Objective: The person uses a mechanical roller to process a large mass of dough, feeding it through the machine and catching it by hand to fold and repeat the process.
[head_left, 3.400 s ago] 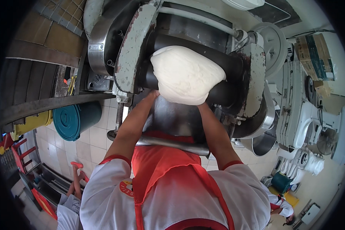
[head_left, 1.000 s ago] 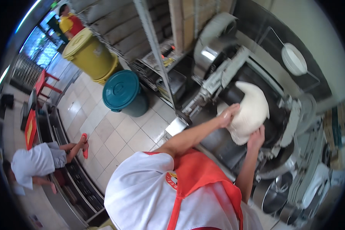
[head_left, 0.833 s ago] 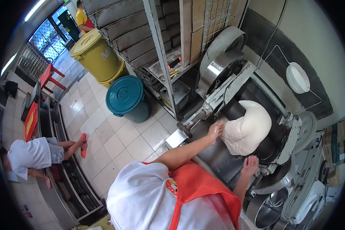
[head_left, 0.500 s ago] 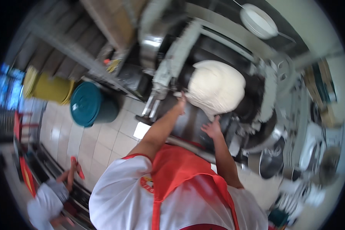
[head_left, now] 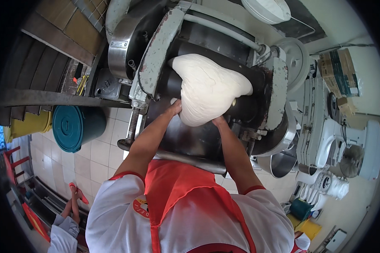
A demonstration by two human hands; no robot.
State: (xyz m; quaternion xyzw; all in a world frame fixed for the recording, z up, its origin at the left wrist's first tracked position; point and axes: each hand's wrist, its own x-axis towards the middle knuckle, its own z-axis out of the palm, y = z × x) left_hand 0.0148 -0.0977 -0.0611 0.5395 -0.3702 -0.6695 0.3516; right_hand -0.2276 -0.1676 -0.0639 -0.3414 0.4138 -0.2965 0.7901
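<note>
A large, smooth mass of pale dough (head_left: pixel 211 88) lies over the dark rollers of a dough roller machine (head_left: pixel 192 139), its near end hanging toward me in a rounded fold. My left hand (head_left: pixel 175 107) is closed at the dough's lower left edge, with the fingers partly tucked behind it. At the lower right of the fold, my right hand (head_left: pixel 218 121) holds the dough from underneath; most of its fingers are hidden. Both forearms reach forward over the machine's metal near plate.
Worn pale side frames (head_left: pixel 154 55) flank the rollers. A lidded teal bin (head_left: pixel 74 126) and a yellow bin (head_left: pixel 31 124) stand on the tiled floor at left. Stand mixers and a steel bowl (head_left: pixel 280 164) are at right. A co-worker (head_left: pixel 65 230) is at lower left.
My right hand, spread open below the dough before, has moved in under its edge. The dough has gone from a rounded heap to a wider, wedge-like shape. My view has shifted.
</note>
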